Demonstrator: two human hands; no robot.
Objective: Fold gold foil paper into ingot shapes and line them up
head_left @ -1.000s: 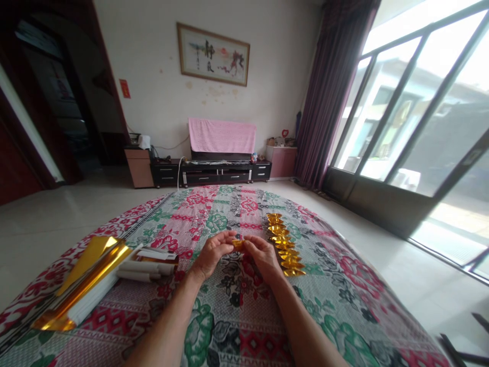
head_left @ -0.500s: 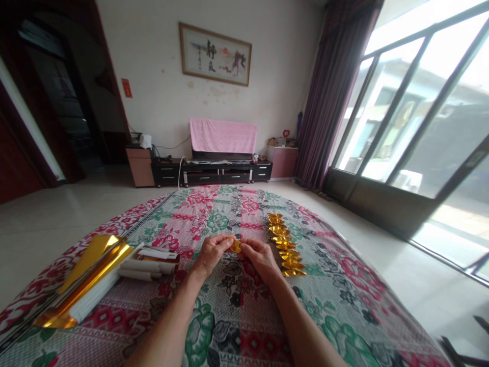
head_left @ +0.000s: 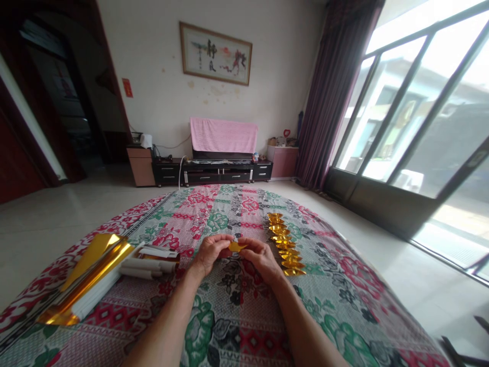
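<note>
Between both hands, above the middle of the patterned tablecloth (head_left: 225, 306), is a small folded piece of gold foil paper (head_left: 236, 247) with a pointed right end. My left hand (head_left: 211, 252) pinches its left end between thumb and fingers. On the other end my right hand (head_left: 260, 255) is closed, thumb below and fingers above. To the right of that hand, a row of folded gold paper ingots (head_left: 287, 244) runs away from me, the boat-like shapes set close together.
At the left lies a stack of gold foil paper sheets (head_left: 97, 278), curled at the edges, with white paper rolls (head_left: 147, 267) beside it. Beyond the round table stand a low black cabinet (head_left: 206, 176) and a pink cloth (head_left: 223, 135) draped over a screen.
The folded gold paper has turned slightly between my fingers and now shows a flatter, pointed outline. My right fingers have shifted over its end. The ingot row has stayed in place.
</note>
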